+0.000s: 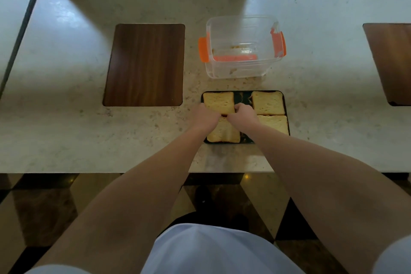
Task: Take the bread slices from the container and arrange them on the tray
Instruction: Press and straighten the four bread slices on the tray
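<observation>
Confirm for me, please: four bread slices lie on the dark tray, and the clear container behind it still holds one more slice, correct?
Not quite. The head view shows the clear container holding no slice, only crumbs and orange parts. Four bread slices do lie on the dark tray.

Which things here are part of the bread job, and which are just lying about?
Job: four bread slices, tray, container, left hand, right hand.
Lying about: wooden board, second board at the right edge.

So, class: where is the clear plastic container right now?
The container stands on the counter just beyond the dark tray of bread, right of the inset wooden board.
</observation>
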A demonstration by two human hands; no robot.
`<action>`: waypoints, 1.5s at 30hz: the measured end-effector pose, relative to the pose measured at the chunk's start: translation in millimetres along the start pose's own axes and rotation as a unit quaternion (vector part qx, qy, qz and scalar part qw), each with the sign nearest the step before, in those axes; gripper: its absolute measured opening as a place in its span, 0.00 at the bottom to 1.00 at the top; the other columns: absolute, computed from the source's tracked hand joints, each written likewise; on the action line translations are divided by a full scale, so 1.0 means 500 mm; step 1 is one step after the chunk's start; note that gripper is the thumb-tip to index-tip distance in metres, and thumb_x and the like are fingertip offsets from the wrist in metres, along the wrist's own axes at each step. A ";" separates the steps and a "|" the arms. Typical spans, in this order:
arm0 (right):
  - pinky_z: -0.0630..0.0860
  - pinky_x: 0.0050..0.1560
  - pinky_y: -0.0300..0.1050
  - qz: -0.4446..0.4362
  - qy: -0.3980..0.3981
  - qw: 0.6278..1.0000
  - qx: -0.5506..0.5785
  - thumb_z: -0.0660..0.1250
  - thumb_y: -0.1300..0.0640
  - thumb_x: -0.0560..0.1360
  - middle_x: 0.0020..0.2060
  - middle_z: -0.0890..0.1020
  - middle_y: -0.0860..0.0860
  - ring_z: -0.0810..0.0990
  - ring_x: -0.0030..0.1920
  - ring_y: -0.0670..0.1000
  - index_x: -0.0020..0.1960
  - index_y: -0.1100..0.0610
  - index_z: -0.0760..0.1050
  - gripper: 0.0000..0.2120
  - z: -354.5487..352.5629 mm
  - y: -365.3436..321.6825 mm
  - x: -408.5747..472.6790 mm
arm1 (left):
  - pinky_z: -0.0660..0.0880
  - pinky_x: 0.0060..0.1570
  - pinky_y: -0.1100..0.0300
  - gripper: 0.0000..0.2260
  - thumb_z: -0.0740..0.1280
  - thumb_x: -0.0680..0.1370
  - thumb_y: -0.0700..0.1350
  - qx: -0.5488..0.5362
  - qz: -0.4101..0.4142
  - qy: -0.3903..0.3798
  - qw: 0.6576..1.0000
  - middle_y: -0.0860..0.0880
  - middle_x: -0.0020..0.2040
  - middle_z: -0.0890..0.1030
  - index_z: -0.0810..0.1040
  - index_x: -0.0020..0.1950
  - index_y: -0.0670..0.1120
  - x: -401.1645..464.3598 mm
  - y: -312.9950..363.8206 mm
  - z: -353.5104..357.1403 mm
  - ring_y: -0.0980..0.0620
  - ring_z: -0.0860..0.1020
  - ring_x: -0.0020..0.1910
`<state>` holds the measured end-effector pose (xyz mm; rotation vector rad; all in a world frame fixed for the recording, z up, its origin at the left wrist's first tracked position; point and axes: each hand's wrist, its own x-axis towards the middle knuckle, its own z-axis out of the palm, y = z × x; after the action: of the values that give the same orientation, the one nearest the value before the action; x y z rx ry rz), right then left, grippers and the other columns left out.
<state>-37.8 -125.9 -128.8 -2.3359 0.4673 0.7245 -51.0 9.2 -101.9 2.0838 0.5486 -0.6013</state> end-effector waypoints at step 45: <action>0.63 0.72 0.62 0.037 0.028 0.998 0.052 0.65 0.53 0.75 0.74 0.70 0.54 0.70 0.72 0.58 0.77 0.54 0.65 0.31 -0.184 0.168 0.016 | 0.64 0.32 0.67 0.25 0.62 0.82 0.47 -0.017 0.005 -0.012 1.000 0.46 0.76 0.71 0.66 0.79 0.44 -0.002 0.166 0.233 0.65 0.68 0.35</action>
<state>-38.4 -250.0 -113.8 -2.2566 0.6051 0.6544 -28.2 -131.8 -107.9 2.0439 0.5311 -0.6059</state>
